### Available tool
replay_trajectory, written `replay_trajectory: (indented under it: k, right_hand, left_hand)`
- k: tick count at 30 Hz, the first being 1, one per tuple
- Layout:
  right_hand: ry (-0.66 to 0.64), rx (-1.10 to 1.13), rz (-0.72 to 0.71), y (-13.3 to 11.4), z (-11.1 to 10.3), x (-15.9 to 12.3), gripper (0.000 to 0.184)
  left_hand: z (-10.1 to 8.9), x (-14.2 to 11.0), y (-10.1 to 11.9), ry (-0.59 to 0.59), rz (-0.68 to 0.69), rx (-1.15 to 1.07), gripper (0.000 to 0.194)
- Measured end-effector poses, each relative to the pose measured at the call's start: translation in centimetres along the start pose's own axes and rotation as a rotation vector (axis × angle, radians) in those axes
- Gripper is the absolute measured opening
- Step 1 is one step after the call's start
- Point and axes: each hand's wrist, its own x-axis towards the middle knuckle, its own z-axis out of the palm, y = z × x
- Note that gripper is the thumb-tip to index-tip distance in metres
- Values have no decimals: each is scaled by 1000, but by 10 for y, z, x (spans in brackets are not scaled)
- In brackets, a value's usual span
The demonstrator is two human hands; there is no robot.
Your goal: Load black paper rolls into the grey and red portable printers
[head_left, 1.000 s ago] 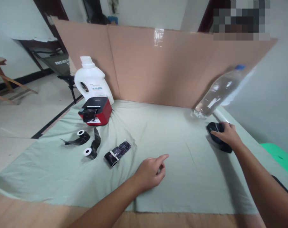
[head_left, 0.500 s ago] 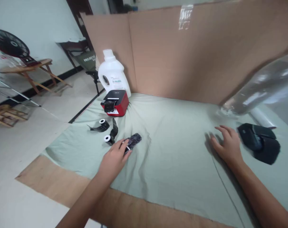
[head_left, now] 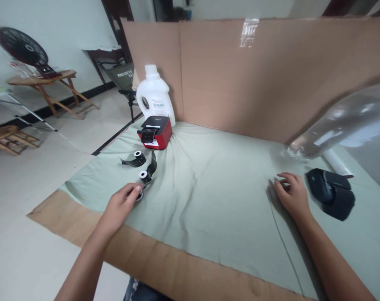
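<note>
My left hand (head_left: pixel 124 205) is closed on a small dark roll (head_left: pixel 140 195), pinched between thumb and fingers above the cloth. Its round end shows past my fingertips; the rest is hidden. Just beyond it stand two more black label rolls with white cores, one near roll (head_left: pixel 144 175) and one farther roll (head_left: pixel 138 156), each trailing a loose strip. Behind them is a red and black label printer (head_left: pixel 158 132) with a black strip hanging from its front. My right hand (head_left: pixel 293 192) rests on the cloth with loosely bent fingers, holding nothing, left of a black device (head_left: pixel 331 192).
A white jug (head_left: pixel 157 94) stands behind the printer, against a cardboard panel (head_left: pixel 227 83). At the right lie a clear plastic bag (head_left: pixel 331 125) and a pale tube (head_left: pixel 337 163). Green cloth (head_left: pixel 215 209) covers the wooden board (head_left: pixel 158 246), whose front edge shows.
My left hand has moved left and toward me with the dark roll, turning its round end into view. My right hand stays near the same place, its fingers more bent. The camera view has shifted slightly.
</note>
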Motion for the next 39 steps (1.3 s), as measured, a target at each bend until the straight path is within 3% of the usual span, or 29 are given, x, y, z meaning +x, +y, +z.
replay_trajectory:
  k: [5,10,13,15,17,21,24,28,31,36,39]
  right_hand:
    - [3,29,23,1,-1,2,25]
    - [-15,50,47,4,-2,4,24]
    - [-29,65,60,2,-3,4,24]
    - [-27,65,57,0,-3,4,24]
    - [-25,60,57,-2,-3,4,25]
    - [-30,36,65,-2,-3,4,26]
    - [-35,7,71,-1,-3,3,29]
    - [-46,-4,79,-1,-2,4,30]
    - [-43,-1,66,-1,-2,4,27]
    - [-59,-28,-1,-7,-3,6,17]
    - [-87,-50,-85,-32,1,18,19]
  left_hand:
    - [-22,21,-21,85,-232,-167,49]
    - [-30,34,-38,343,-326,-344,40]
    - [-29,41,-35,539,-402,-511,28]
    - [-29,46,-32,590,-458,-603,21]
    - [-27,51,-29,542,-455,-623,21]
    - [-21,58,-27,396,-304,-528,29]
    - [-17,61,-28,361,-185,-230,34]
    - [-14,66,-36,413,-124,145,33]
    - [-14,70,-43,381,-128,150,37]
    - [-21,67,-45,205,-78,111,41]
    - [-31,62,-38,282,36,241,41]
